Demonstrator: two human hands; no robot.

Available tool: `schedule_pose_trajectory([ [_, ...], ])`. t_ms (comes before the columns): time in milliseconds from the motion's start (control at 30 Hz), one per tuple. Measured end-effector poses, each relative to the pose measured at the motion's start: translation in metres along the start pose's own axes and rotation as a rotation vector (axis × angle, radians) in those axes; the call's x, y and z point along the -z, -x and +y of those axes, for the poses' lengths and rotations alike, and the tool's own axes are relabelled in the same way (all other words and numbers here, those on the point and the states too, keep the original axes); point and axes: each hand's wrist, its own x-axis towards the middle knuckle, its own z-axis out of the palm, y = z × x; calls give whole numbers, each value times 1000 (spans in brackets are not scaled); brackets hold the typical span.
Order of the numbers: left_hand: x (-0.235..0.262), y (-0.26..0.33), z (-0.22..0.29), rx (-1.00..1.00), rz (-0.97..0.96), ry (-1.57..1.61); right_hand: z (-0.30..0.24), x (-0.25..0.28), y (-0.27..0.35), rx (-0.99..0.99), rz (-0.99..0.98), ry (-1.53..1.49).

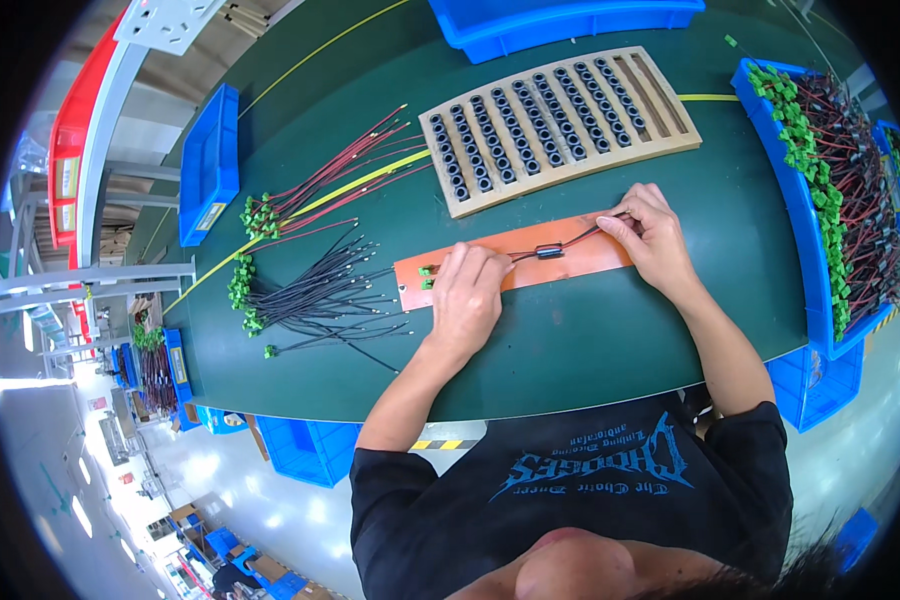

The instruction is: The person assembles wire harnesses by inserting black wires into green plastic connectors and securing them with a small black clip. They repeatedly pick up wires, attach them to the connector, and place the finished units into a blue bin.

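An orange strip-shaped board (pixel 570 222) lies on the green table in front of me. Across it run red and black wires (pixel 578 240) through a black ring core (pixel 549 251) near the board's middle. My left hand (pixel 467 295) presses its closed fingertips on the wires left of the core. Two small green connectors (pixel 427 277) show at the board's left end, beside that hand. At the right end, my right hand (pixel 650 238) pinches the wires between thumb and fingers; their tips are hidden there.
Beyond the board stands a wooden rack (pixel 560 120) with rows of black ring cores. Bundles of black wires (pixel 315 295) and red wires (pixel 340 165) with green connectors lie left. A blue bin (pixel 820 310) of wired parts is at right. Blue trays (pixel 210 165) (pixel 570 30) stand left and behind.
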Motion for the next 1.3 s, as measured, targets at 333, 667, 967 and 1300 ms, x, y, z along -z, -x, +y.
schedule_pose_trajectory([
  [333,-2,9,8,-4,-48,-150,-3,-1,0,-6,6,16],
  [667,87,21,-31,224,-65,36,-2,1,-1,-36,8,0],
  [967,71,47,-44,494,3,260,3,2,-1,-13,-23,-117],
  [1300,83,36,-53,411,-138,283,5,0,-1,-124,31,-164],
])
